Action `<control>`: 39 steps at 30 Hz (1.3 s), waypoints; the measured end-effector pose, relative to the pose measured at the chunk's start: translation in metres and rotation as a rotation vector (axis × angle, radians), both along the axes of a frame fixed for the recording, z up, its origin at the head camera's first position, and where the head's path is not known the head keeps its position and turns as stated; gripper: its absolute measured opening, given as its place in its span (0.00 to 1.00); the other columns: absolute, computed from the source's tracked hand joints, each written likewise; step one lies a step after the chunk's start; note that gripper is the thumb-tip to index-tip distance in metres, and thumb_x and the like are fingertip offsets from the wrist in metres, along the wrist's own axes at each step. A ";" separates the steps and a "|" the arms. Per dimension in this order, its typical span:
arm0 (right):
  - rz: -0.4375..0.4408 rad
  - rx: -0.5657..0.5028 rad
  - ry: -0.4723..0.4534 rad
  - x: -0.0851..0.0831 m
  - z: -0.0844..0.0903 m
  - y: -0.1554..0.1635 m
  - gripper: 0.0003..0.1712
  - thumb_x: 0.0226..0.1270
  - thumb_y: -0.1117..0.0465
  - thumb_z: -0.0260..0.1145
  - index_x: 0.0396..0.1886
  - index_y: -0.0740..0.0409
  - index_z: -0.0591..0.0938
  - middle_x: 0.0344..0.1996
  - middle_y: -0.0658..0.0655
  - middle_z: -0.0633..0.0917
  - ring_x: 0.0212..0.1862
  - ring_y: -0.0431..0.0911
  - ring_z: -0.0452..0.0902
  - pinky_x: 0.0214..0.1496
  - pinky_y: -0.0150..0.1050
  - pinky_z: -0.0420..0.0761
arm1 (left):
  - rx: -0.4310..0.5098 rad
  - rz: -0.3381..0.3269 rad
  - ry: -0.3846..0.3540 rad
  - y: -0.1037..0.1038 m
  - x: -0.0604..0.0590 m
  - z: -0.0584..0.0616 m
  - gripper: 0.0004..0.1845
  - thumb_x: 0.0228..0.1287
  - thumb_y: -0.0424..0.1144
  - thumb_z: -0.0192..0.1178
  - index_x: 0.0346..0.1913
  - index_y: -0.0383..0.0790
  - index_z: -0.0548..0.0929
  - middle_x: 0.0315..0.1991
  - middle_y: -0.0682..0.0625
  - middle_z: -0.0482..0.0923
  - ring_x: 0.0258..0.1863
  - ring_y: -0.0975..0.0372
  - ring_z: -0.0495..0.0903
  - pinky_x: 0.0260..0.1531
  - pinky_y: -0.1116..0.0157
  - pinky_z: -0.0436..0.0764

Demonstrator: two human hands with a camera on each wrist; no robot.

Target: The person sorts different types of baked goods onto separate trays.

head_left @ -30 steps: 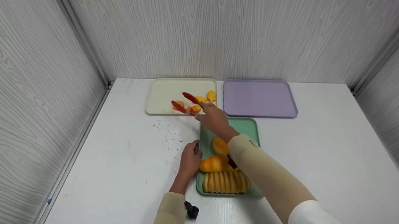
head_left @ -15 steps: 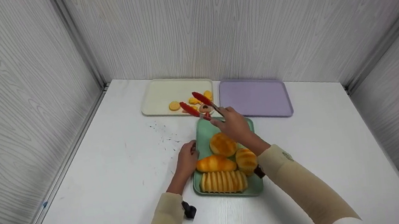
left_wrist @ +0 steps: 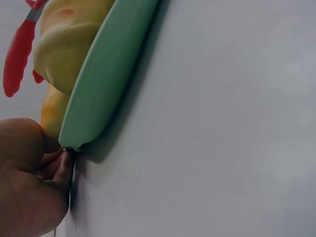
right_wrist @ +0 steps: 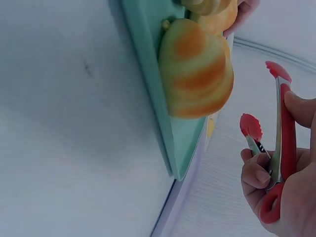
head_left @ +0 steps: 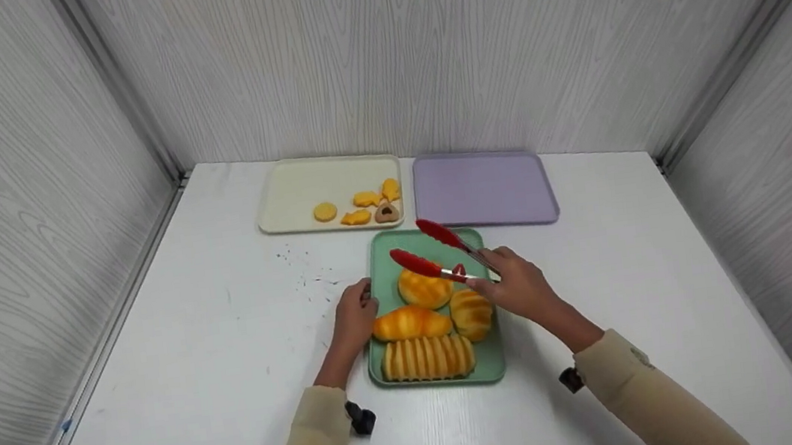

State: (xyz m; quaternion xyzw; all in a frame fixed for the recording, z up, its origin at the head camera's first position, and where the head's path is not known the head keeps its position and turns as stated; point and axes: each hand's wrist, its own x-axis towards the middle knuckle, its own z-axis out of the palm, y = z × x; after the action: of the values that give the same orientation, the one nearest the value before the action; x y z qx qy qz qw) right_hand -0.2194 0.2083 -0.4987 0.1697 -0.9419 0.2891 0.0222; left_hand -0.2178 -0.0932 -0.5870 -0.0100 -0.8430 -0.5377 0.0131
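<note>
Right hand (head_left: 521, 286): grips red tongs (head_left: 440, 234), arms spread, above green tray (head_left: 386, 255).
Left hand (head_left: 354, 314): holds green tray's left rim.
Breads (head_left: 412, 322): on green tray.
Room: tabletop (head_left: 620, 263) either side, purple tray (head_left: 484, 189) beyond.

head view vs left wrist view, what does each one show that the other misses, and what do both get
Only the head view: the cream tray with yellow fish-shaped biscuits, the lavender tray, the right hand.

Only the left wrist view: the outer side of the green tray beside the left hand.

Both: that hand at the tray's edge, bread, and the red-tipped tongs.
</note>
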 end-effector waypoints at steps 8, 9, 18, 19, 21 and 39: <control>0.036 0.047 -0.041 0.019 -0.003 0.025 0.37 0.65 0.42 0.69 0.66 0.60 0.78 0.53 0.62 0.82 0.49 0.58 0.80 0.53 0.57 0.80 | 0.009 -0.006 -0.025 -0.002 -0.001 0.000 0.22 0.75 0.30 0.52 0.69 0.32 0.73 0.60 0.37 0.75 0.59 0.49 0.76 0.62 0.50 0.75; 0.039 0.053 -0.051 0.020 -0.003 0.027 0.36 0.66 0.41 0.69 0.66 0.59 0.78 0.53 0.62 0.82 0.49 0.58 0.80 0.53 0.57 0.80 | 0.010 -0.006 -0.029 -0.002 -0.001 0.000 0.22 0.75 0.30 0.52 0.69 0.32 0.73 0.60 0.37 0.75 0.59 0.50 0.76 0.62 0.50 0.75; 0.073 0.133 -0.075 0.024 -0.004 0.033 0.40 0.68 0.36 0.64 0.69 0.58 0.76 0.57 0.62 0.82 0.53 0.58 0.81 0.57 0.58 0.80 | 0.011 -0.009 -0.034 -0.001 0.000 -0.001 0.23 0.75 0.31 0.51 0.70 0.32 0.71 0.61 0.37 0.74 0.61 0.49 0.75 0.63 0.50 0.75; 0.072 0.141 -0.073 0.024 -0.004 0.032 0.40 0.68 0.36 0.64 0.69 0.58 0.76 0.57 0.62 0.82 0.52 0.57 0.81 0.56 0.58 0.80 | 0.012 -0.009 -0.031 -0.001 0.000 -0.001 0.23 0.75 0.31 0.51 0.70 0.32 0.71 0.61 0.37 0.74 0.61 0.49 0.75 0.63 0.50 0.75; 0.065 0.161 -0.070 0.024 -0.003 0.030 0.40 0.67 0.37 0.66 0.69 0.58 0.77 0.56 0.62 0.82 0.48 0.56 0.81 0.53 0.56 0.81 | 0.014 -0.009 -0.018 -0.001 0.000 -0.001 0.23 0.74 0.30 0.51 0.70 0.31 0.72 0.60 0.36 0.75 0.60 0.49 0.76 0.62 0.50 0.75; 0.084 0.227 0.074 0.030 -0.007 0.024 0.33 0.69 0.44 0.67 0.65 0.60 0.79 0.52 0.61 0.83 0.42 0.54 0.83 0.48 0.52 0.84 | 0.003 -0.005 -0.019 -0.001 -0.002 0.000 0.22 0.74 0.31 0.51 0.68 0.33 0.74 0.59 0.38 0.75 0.59 0.50 0.75 0.62 0.50 0.75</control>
State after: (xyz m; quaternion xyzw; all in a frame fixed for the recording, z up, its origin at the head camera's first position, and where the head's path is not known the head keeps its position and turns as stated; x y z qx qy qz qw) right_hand -0.1897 0.2322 -0.5052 0.2209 -0.9592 0.1747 0.0253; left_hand -0.2195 -0.0938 -0.5867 -0.0068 -0.8423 -0.5389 0.0037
